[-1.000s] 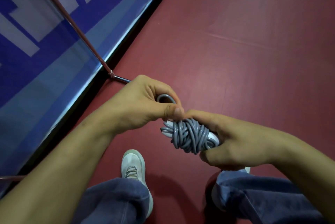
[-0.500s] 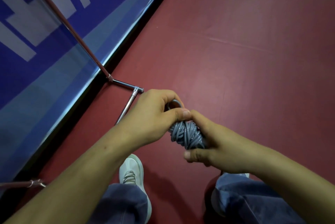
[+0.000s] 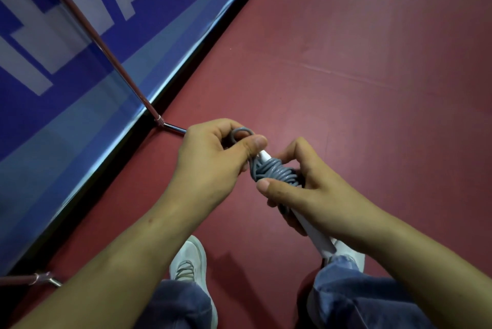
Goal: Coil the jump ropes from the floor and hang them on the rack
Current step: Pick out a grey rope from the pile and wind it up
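- Jump rope point(image 3: 274, 172): glossy grey round cord, wound into a tight bundle and held in mid-air between both hands, above the red floor point(image 3: 359, 76).
- Change: within the last half second the bundle has swung round. Its smooth white plastic handles point(image 3: 318, 235) now point back under the right hand point(image 3: 319, 195).
- Left hand point(image 3: 210, 161): pinches a small end loop point(image 3: 241, 131) of cord.
- Right hand: grips bundle and handles.
- Status: coiling looks nearly finished; hanging not yet done.
- Rack point(image 3: 111, 62): thin chrome tubing, nearby.

Both hands, left point(image 3: 213, 158) and right point(image 3: 306, 190), grip a coiled grey jump rope point(image 3: 274, 171) above the red floor point(image 3: 346, 62).
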